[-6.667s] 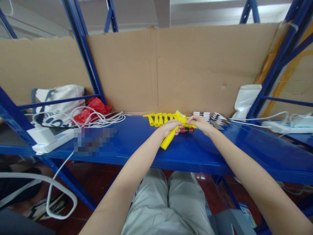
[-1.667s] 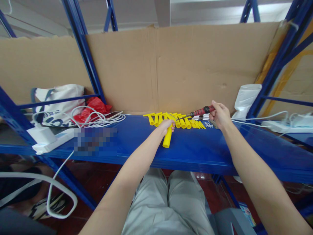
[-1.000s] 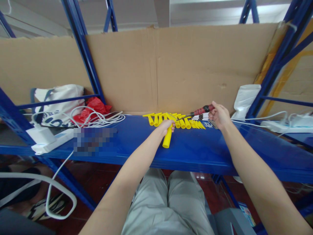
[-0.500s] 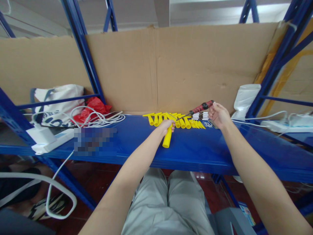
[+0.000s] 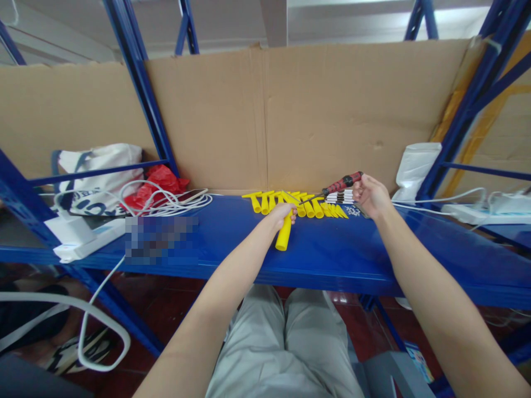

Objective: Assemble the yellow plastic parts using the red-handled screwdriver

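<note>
My left hand point(image 5: 286, 214) is closed around a yellow plastic piece with a tube-shaped handle point(image 5: 283, 239), whose round end points toward me. With its fingers closed on the end of the handle, my right hand point(image 5: 370, 194) holds a red-and-black screwdriver point(image 5: 342, 183). The shaft slants down to the left, and its tip meets the yellow piece at my left hand; the exact contact is hidden. Behind my left hand lies a row of similar yellow handled pieces point(image 5: 257, 204). Small yellow pointed parts point(image 5: 334, 210) and a scatter of tiny metal bits point(image 5: 353, 211) lie near my right hand.
White-and-black sticks point(image 5: 339, 197) lie behind the screwdriver. A white pouch point(image 5: 416, 171) leans at the right post. On the left are a coiled white cable point(image 5: 166, 203), a red plastic bag point(image 5: 160, 185), a cloth bag point(image 5: 99, 177) and a power strip point(image 5: 89, 243). Cardboard point(image 5: 332, 110) backs the blue shelf.
The screwdriver's handle end has dipped very slightly with my right hand. My left hand and the yellow piece hold the same place.
</note>
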Demonstrator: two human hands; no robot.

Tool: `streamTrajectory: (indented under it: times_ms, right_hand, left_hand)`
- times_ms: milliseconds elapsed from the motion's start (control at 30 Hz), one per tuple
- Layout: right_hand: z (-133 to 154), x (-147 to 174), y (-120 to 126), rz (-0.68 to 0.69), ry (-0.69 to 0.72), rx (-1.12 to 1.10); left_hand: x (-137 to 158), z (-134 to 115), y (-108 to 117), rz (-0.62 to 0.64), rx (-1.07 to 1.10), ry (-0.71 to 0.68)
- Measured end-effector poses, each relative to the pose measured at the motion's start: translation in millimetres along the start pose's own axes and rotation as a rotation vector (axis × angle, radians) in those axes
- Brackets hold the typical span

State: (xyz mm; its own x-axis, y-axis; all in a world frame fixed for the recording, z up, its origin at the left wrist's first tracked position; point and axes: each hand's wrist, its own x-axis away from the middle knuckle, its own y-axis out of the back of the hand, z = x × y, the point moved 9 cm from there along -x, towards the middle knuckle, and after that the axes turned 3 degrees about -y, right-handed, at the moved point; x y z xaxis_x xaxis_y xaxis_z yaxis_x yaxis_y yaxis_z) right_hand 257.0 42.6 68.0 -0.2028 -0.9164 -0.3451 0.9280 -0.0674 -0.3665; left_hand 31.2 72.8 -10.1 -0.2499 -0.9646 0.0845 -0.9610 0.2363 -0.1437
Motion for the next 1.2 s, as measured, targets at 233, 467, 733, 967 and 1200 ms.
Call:
streamTrajectory:
  times_ms: [233, 467, 733, 967, 1200]
  right_hand:
    - [0, -1, 3, -0.028, 0.028, -0.008]
    - [-3, -4, 9, -0.063, 0.031, 0.022]
    - [-1, -3, 1, 0.026, 0.015, 0.018]
    - [-1, 0, -3, 0.025, 0.007, 0.004]
    - [-4, -6, 10, -0.04, 0.035, 0.022]
  left_hand:
    - [0, -1, 0, 0.006, -0.016, -0.017]
    - [0, -1, 0, 0.0, 0.01, -0.018]
    - [1, -1, 0, -0.008, 0.026, -0.012]
    - [0, -2, 1, -0.008, -0.007, -0.018]
    - [-1, -1, 1, -0.014, 0.02, -0.023]
